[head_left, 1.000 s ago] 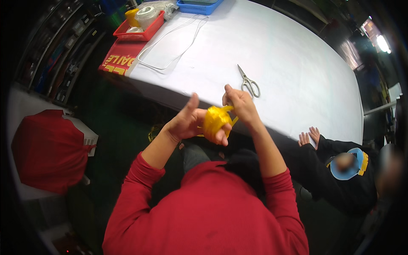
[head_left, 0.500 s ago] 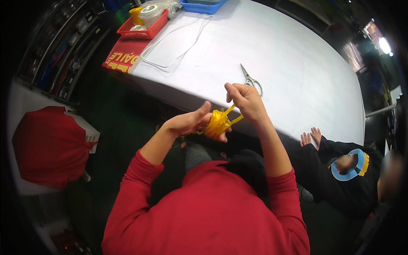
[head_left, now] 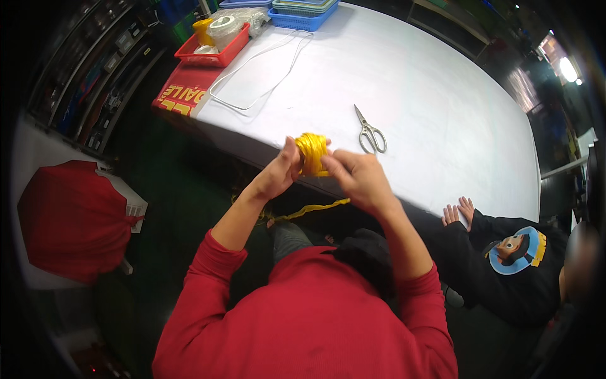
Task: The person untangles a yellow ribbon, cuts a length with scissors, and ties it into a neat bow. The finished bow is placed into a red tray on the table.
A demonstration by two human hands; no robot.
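A yellow plastic string [head_left: 312,153] is wound in a thick bundle round the fingers of my left hand [head_left: 278,173], just off the table's near edge. The left thumb stands up beside the windings. My right hand [head_left: 362,177] is closed against the bundle's right side, thumb and fingers on the string. Below both hands, a loose yellow tail [head_left: 309,208] runs toward my lap. Steel scissors [head_left: 371,134] lie on the white table just beyond my right hand, tips pointing away.
On the white-covered table [head_left: 429,107], a thin white cord loop [head_left: 262,82] lies near a red basket [head_left: 221,58] holding rolls. Blue baskets [head_left: 300,20] stand farther back. At right, another person [head_left: 499,252] in black rests their hands on the table edge. A red-covered object [head_left: 76,221] stands left.
Both hands have risen toward the table. My right hand has come down from holding a stretched string loop to the bundle, which now looks more tightly wound. The loose tail shows below.
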